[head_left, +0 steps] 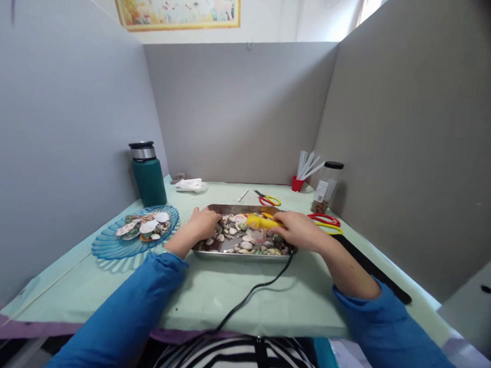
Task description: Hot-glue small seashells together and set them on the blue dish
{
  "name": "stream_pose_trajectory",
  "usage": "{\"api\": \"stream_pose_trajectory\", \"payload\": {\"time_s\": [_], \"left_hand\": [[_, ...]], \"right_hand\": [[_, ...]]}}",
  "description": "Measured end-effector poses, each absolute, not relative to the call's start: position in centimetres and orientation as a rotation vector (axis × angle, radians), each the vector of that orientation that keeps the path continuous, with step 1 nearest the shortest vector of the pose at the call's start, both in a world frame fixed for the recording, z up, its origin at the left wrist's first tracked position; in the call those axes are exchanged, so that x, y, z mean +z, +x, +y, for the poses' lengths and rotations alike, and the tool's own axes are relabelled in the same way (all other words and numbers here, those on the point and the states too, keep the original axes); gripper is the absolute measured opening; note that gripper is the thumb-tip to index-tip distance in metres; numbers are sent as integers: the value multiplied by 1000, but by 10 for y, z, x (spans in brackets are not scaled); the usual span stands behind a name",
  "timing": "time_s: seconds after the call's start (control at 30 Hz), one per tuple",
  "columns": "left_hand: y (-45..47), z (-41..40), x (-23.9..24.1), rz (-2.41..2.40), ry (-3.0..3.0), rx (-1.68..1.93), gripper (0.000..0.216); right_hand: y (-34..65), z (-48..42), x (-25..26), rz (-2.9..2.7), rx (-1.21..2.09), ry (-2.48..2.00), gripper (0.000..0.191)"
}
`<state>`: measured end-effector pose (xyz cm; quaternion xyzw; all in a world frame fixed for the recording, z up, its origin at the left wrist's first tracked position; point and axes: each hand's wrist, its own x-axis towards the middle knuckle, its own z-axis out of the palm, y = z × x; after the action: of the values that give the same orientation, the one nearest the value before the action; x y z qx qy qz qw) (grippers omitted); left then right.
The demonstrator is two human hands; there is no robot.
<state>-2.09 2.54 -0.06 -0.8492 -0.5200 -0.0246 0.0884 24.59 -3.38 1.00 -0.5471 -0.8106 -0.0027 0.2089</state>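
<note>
A shallow metal tray (234,256) of mixed seashells (249,239) stands in front of me. My right hand (302,230) is wrapped round a yellow hot glue gun (262,222), held over the tray's right side with its front pointing left. A black cord (261,285) runs from it down over the table edge. At the tray's left end, my left hand (203,224) reaches over the rim, fingers curled down among the shells; what they grip is hidden. Left of that hand, a blue scalloped glass plate (108,245) bears a cluster of shells (146,226).
Behind the tray lie small scissors (268,198); larger red-and-yellow handles (326,220) lie right. A green bottle (148,180), white tissue (191,185), red cup of glue sticks (297,184) and black-lidded jar (326,188) stand around. Grey partitions (240,113) enclose the table. A thin stick (48,288) lies left.
</note>
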Motion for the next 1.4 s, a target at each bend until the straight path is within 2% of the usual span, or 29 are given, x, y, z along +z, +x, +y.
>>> {"api": "stream_pose_trajectory", "payload": {"time_s": [0.1, 0.17, 0.27, 0.43, 0.6, 0.67, 0.77, 0.83, 0.97, 1.03, 1.1, 1.2, 1.4], "left_hand": [[-20, 26, -1, -1500, -2507, -82, 22], [-18, 24, 0, -1479, -2527, -108, 17], [-14, 22, -1, -1472, -2555, -135, 16], [-7, 20, -3, -1393, -2662, -232, 17], [-2, 18, 4, -1354, -2739, -607, 33], [-2, 12, 10, -1359, -2745, -669, 32], [2, -1, 16, -1328, -2958, -371, 22], [10, -8, 16, -1270, -3072, -191, 26], [35, -7, 8, -1296, -2966, -251, 18], [46, 0, 6, -1443, -2959, -332, 19], [52, 8, 8, -1582, -3129, -590, 29], [45, 14, 15, -1472, -3228, -833, 35], [19, 13, 18, -1359, -2973, -192, 23]], "right_hand": [[256, -36, 21, -1963, 635, -1236, 31], [254, -39, 25, -1694, 1000, -998, 33], [241, -42, 23, -1458, 1258, -818, 40], [226, -38, 11, -1398, 1264, -887, 37], [224, -39, 8, -1521, 1159, -972, 32], [223, -39, 8, -1533, 1140, -975, 32], [223, -38, 6, -1524, 1113, -998, 33], [223, -37, 6, -1517, 1098, -1010, 33], [222, -38, 7, -1515, 1086, -1015, 34], [222, -39, 8, -1506, 1081, -1009, 35], [222, -40, 9, -1491, 1079, -1000, 36], [222, -40, 9, -1479, 1074, -989, 36], [222, -37, 7, -1477, 1085, -988, 35]]}}
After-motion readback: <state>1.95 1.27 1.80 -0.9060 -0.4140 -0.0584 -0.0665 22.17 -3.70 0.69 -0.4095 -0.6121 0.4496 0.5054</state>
